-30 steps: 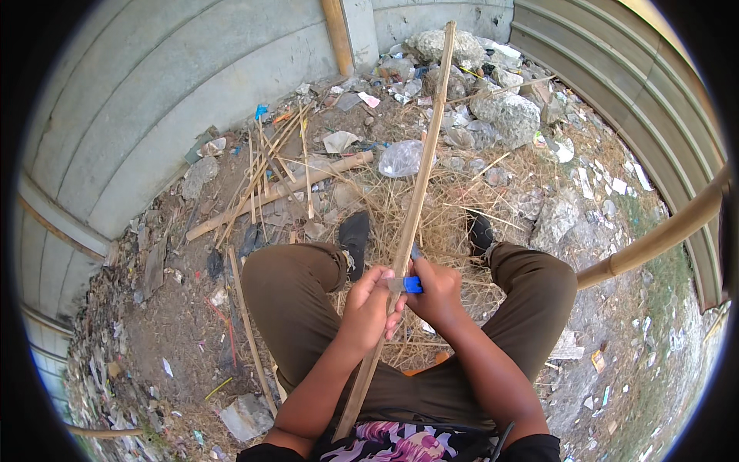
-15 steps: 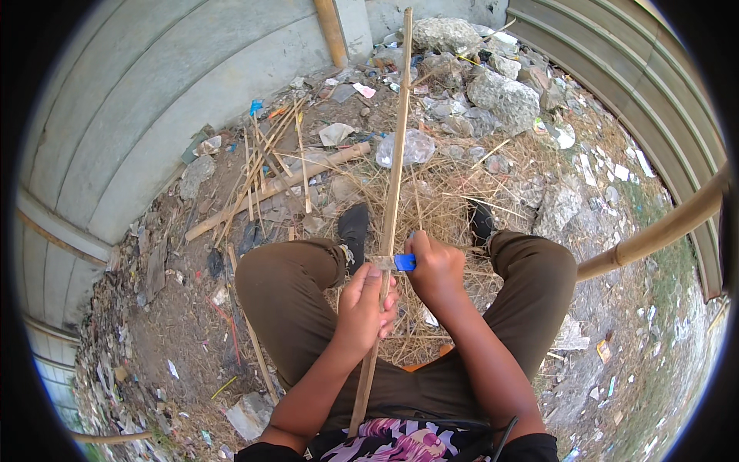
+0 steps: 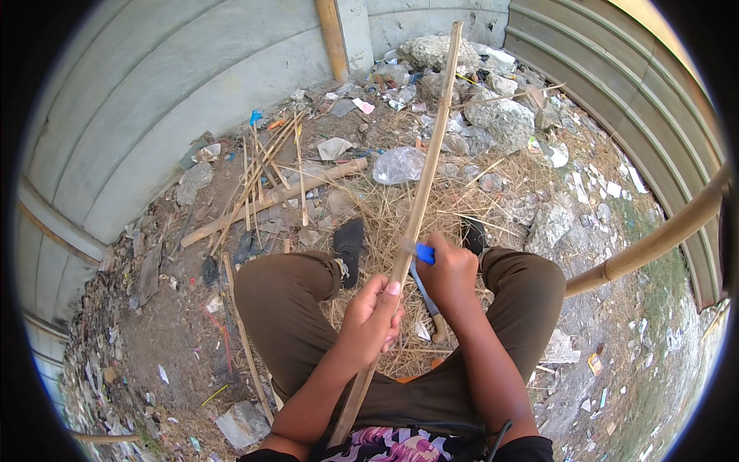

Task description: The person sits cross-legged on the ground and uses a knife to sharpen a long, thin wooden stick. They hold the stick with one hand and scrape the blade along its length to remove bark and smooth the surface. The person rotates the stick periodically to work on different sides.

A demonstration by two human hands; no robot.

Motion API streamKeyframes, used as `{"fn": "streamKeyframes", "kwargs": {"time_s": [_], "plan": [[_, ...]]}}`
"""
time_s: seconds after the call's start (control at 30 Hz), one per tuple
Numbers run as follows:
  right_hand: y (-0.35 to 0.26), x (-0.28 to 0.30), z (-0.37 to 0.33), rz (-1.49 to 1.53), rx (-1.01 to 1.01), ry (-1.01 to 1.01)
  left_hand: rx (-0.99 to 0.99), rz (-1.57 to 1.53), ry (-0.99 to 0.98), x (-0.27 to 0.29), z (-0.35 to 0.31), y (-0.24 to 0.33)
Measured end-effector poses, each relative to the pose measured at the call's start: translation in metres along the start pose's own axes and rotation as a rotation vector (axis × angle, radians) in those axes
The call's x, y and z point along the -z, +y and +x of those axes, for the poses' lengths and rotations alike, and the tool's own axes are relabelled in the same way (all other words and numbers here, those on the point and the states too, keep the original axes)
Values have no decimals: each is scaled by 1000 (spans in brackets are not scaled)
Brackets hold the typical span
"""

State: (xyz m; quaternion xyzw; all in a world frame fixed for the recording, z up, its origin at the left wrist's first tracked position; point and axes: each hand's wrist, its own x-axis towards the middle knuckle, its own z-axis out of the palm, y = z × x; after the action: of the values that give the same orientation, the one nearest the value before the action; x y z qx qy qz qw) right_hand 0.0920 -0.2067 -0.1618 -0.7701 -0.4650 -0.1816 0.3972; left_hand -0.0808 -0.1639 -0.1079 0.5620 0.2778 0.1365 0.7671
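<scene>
A long split bamboo strip (image 3: 431, 169) slants from my lap up and away to the right. My left hand (image 3: 372, 312) is closed round its lower part, thumb on top. Just above that grip, my right hand (image 3: 448, 273) is closed on a small knife with a blue handle (image 3: 425, 253); its short grey blade lies across the strip and is partly blurred. On the straw between my legs lies a larger knife with a wooden handle (image 3: 439, 327), its blade partly hidden by my right hand and the strip.
Bamboo sticks (image 3: 258, 173) lie piled at the far left, over a thicker bamboo pole (image 3: 315, 179). Rocks (image 3: 500, 119) and litter fill the far corner. A concrete wall (image 3: 192, 85) and a corrugated fence (image 3: 616, 85) close in the sides. A bamboo pole (image 3: 639, 250) slants in from the right.
The strip's far end has swung to the right. The small knife in my right hand has moved slightly right and up along it. The wooden-handled knife on the ground has come into view.
</scene>
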Motion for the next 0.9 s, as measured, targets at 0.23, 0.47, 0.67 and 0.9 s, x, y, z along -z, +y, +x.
{"fn": "streamKeyframes", "kwargs": {"time_s": [0.23, 0.47, 0.67, 0.9], "plan": [[-4, -7, -15, -16, -20, -114, -158, 302, 93, 7, -3, -7], [0, -11, -12, -11, -29, -71, -34, 154, 80, 4, -6, -1], [4, -14, -8, -60, -45, -44, 18, 53, 28, 2, -5, -1], [17, -17, -1, -93, -49, 12, 41, 22, 27, -3, -8, -3]]}}
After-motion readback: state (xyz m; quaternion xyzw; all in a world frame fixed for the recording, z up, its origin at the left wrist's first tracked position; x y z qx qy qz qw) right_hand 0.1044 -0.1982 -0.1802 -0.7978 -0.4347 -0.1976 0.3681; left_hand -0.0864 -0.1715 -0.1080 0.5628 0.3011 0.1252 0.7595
